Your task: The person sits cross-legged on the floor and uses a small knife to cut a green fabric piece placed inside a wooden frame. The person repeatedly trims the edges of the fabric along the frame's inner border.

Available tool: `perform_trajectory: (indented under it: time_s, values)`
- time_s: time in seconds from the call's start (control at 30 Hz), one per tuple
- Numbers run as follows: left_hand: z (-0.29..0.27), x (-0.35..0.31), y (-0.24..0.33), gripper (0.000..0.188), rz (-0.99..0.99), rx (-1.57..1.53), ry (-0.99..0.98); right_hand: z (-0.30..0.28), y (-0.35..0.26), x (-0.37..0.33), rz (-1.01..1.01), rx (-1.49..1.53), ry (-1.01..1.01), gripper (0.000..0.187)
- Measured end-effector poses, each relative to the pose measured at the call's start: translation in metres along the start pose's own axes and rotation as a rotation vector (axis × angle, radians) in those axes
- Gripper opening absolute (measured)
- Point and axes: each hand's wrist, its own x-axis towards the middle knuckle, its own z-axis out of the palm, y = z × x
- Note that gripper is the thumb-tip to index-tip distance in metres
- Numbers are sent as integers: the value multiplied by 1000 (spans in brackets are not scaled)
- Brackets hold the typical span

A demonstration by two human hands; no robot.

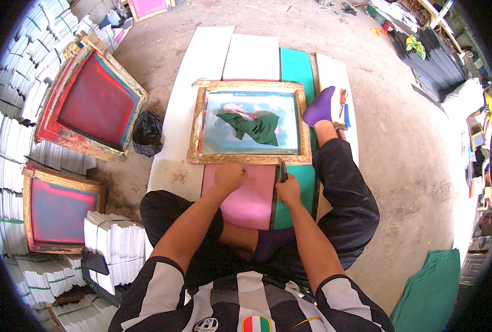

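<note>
A wooden screen-printing frame [248, 159] lies flat in front of me, its mesh bluish and whitish. On the mesh rests a crumpled dark green cloth [259, 130]. My right hand [288, 189] is closed around a dark slim tool [283, 171], whose tip reaches the frame's near rail; its exact kind is unclear. Just below the same rail, further left, my left hand [232, 177] is closed, and anything inside its fingers is hidden. My purple-socked foot [319, 107] sits against the frame's right side.
White, pink and teal boards [240, 196] lie beneath the frame. Right of my foot are a red-handled screwdriver [343, 97] and a blue-handled tool [346, 115]. More frames [99, 102] lean on white stacks at left, near a black plastic bag [147, 133]. Green fabric [429, 290] lies lower right.
</note>
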Motion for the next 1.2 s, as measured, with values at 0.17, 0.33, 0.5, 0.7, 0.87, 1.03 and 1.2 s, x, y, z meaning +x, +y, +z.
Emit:
perform_trajectory:
  time_s: [0.17, 0.33, 0.5, 0.7, 0.87, 1.03, 1.2]
  values:
    - [23, -1, 5, 19, 327, -53, 340, 9, -32, -46, -63, 85, -211, 9]
    - [8, -10, 7, 16, 390, -47, 291, 16, -49, -66, 3, 187, -328, 11]
    - [-4, -22, -2, 16, 375, 49, 279, 14, -60, -76, 3, 215, -462, 15]
    - [-7, -37, -40, 18, 333, 106, 224, 21, -76, -87, 80, 396, -735, 26]
    - [-27, -55, -72, 21, 3, 211, 106, 23, -60, -83, 109, 406, -719, 30]
    - [-51, -69, -125, 23, -340, 327, 41, 1, -35, -61, 123, 401, -554, 25]
    - [-53, -86, -136, 19, -587, 223, 93, -42, -33, -36, 202, 344, -414, 26]
